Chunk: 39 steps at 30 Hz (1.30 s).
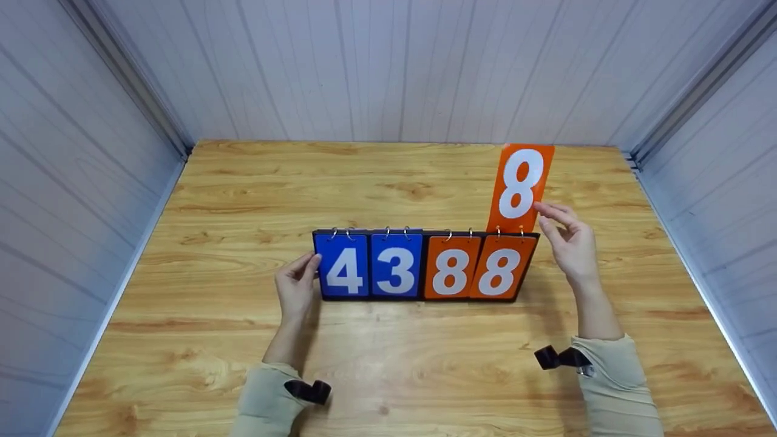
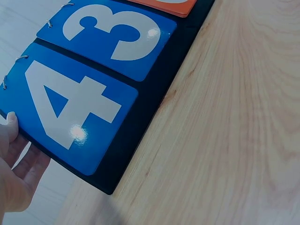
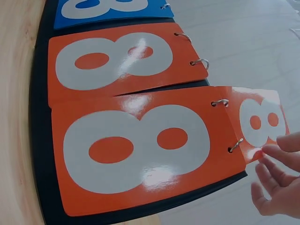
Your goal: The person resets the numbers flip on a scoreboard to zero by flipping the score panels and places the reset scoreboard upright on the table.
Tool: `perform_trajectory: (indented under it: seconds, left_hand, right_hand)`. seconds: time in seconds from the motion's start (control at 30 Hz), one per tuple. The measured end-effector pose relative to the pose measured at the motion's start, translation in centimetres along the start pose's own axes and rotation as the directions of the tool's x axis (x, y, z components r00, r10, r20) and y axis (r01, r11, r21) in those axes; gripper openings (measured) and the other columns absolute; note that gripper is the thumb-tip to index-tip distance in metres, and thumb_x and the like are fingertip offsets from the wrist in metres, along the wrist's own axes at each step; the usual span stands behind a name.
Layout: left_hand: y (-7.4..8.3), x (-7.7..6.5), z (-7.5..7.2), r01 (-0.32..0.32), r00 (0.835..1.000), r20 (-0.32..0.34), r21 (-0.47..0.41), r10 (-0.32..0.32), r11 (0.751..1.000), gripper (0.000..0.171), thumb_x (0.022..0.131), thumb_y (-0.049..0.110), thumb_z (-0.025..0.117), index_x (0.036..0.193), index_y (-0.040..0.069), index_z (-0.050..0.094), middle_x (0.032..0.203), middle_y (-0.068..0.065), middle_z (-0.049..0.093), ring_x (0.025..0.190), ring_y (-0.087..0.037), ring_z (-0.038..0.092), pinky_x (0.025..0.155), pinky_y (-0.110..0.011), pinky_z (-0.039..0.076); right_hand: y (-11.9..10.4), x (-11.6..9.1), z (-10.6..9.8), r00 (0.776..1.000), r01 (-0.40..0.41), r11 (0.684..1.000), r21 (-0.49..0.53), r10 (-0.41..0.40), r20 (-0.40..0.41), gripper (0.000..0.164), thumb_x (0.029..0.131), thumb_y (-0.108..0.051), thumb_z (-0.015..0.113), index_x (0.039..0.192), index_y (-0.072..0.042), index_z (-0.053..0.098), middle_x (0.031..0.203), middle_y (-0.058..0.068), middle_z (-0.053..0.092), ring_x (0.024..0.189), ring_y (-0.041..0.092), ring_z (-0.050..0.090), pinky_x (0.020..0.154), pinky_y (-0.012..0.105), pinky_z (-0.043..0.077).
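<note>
A flip scoreboard (image 1: pixel 425 297) with a black backing stands tilted on the table. Its front shows a blue 4 card (image 2: pixel 70 103), a blue 3 card (image 1: pixel 396 265), an orange 8 card (image 1: pixel 450 267) and, at the far right, another orange 8 card (image 3: pixel 136 150). Above that last one, a raised orange 8 card (image 1: pixel 521 185) hangs on the same metal rings. My right hand (image 1: pixel 572 246) pinches this raised card by its right edge. With thumb and fingers, my left hand (image 1: pixel 296 288) grips the board's left edge; some fingers are hidden behind it.
The board rests on a wood-grain table (image 1: pixel 388 364). Pale panel walls (image 1: pixel 388 73) rise behind and at both sides. Each sleeve carries a black strap-on mount (image 1: pixel 311 392) at the wrist.
</note>
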<state>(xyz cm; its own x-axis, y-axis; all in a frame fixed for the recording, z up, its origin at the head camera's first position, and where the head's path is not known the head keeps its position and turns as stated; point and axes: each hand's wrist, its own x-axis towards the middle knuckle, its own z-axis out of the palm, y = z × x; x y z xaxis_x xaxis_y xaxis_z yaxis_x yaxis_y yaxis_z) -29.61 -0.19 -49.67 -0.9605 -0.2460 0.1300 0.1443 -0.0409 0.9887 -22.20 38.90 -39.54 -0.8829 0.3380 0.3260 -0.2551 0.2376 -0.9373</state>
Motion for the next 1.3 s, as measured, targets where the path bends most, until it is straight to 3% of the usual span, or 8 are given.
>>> perform_trajectory:
  seconds: [0.27, 0.47, 0.63, 0.83, 0.97, 1.07, 1.2, 1.3]
  left_hand:
    - [0.0, -0.1, -0.1, 0.015, 1.0, -0.005, 0.028, -0.014, 0.999, 0.016, 0.08, -0.001, 0.063, 0.093, -0.011, 0.064, 0.089, -0.021, 0.064, 0.069, -0.005, 0.059, 0.064, -0.021, 0.051]
    - [0.0, -0.2, 0.0, 0.04, 0.999, -0.016, 0.031, -0.04, 0.999, 0.017, 0.08, 0.0, 0.063, 0.093, -0.011, 0.064, 0.09, -0.022, 0.064, 0.069, -0.004, 0.058, 0.064, -0.017, 0.049]
    - [0.0, -0.2, 0.0, 0.056, 0.998, -0.016, 0.013, -0.055, 0.998, 0.017, 0.08, 0.0, 0.063, 0.093, -0.01, 0.064, 0.088, -0.018, 0.065, 0.069, -0.006, 0.059, 0.065, -0.019, 0.05]
    - [-0.1, -0.2, 0.0, 0.075, 0.997, -0.014, 0.0, -0.075, 0.997, 0.017, 0.08, 0.001, 0.063, 0.094, -0.009, 0.064, 0.085, -0.013, 0.066, 0.07, -0.008, 0.059, 0.065, -0.021, 0.05]
    - [0.2, -0.2, -0.1, 0.068, 0.998, -0.005, -0.004, -0.068, 0.998, 0.018, 0.08, 0.001, 0.063, 0.094, -0.01, 0.064, 0.085, -0.014, 0.066, 0.069, -0.008, 0.059, 0.065, -0.021, 0.05]
    - [0.2, -0.2, -0.1, 0.07, 0.997, -0.006, -0.014, -0.07, 0.997, 0.017, 0.08, -0.001, 0.062, 0.094, -0.01, 0.064, 0.086, -0.015, 0.066, 0.069, -0.007, 0.059, 0.064, -0.021, 0.05]
    - [-0.1, -0.1, 0.0, 0.054, 0.998, -0.01, -0.011, -0.054, 0.998, 0.016, 0.08, -0.002, 0.062, 0.093, -0.011, 0.064, 0.087, -0.018, 0.065, 0.068, -0.006, 0.059, 0.063, -0.021, 0.051]
    - [-0.1, -0.1, 0.0, 0.016, 1.0, -0.001, -0.001, -0.016, 1.0, 0.017, 0.08, -0.003, 0.062, 0.093, -0.014, 0.063, 0.087, -0.023, 0.064, 0.065, -0.005, 0.059, 0.061, -0.021, 0.051]
  right_hand:
    - [0.1, -0.4, 0.0, 0.997, 0.072, 0.984, 0.16, -0.067, -0.038, 0.023, 0.083, 0.006, 0.055, 0.103, 0.017, 0.056, 0.101, 0.013, 0.055, 0.095, 0.021, 0.05, 0.079, 0.022, 0.042]
    - [0.4, 0.5, 0.1, 0.984, -0.006, 0.966, 0.259, 0.051, -0.168, 0.011, 0.074, 0.011, 0.064, 0.084, 0.01, 0.06, 0.079, 0.01, 0.062, 0.074, 0.016, 0.058, 0.07, 0.02, 0.048]
    - [1.0, 1.6, 0.1, 0.972, -0.038, 0.971, 0.236, 0.09, -0.217, 0.022, 0.069, 0.009, 0.07, 0.085, 0.006, 0.056, 0.076, 0.01, 0.059, 0.068, 0.016, 0.057, 0.065, 0.019, 0.05]
    - [5.5, 3.7, -1.2, 0.978, -0.026, 0.937, 0.348, 0.097, -0.187, 0.029, 0.064, 0.007, 0.074, 0.089, 0.008, 0.06, 0.08, 0.016, 0.06, 0.066, 0.021, 0.059, 0.059, 0.023, 0.052]
    - [6.2, 4.9, -1.2, 0.963, -0.15, 0.956, 0.254, 0.199, -0.182, 0.033, 0.065, 0.004, 0.075, 0.095, 0.007, 0.061, 0.083, 0.017, 0.06, 0.069, 0.022, 0.059, 0.058, 0.025, 0.052]
    - [3.5, 4.7, -0.1, 0.943, -0.262, 0.956, 0.133, 0.283, -0.176, 0.033, 0.069, 0.005, 0.072, 0.099, 0.008, 0.057, 0.078, 0.011, 0.061, 0.066, 0.017, 0.059, 0.057, 0.023, 0.052]
    - [1.2, 4.3, 0.7, 0.932, -0.343, 0.939, 0.019, 0.343, -0.121, 0.033, 0.072, 0.004, 0.069, 0.1, 0.009, 0.053, 0.067, -0.002, 0.06, 0.059, 0.008, 0.058, 0.054, 0.018, 0.05]
    - [2.0, 4.4, 0.3, 0.913, -0.409, 0.907, -0.097, 0.405, -0.055, 0.035, 0.073, -0.002, 0.07, 0.102, 0.009, 0.053, 0.067, -0.006, 0.06, 0.061, 0.005, 0.057, 0.056, 0.017, 0.049]
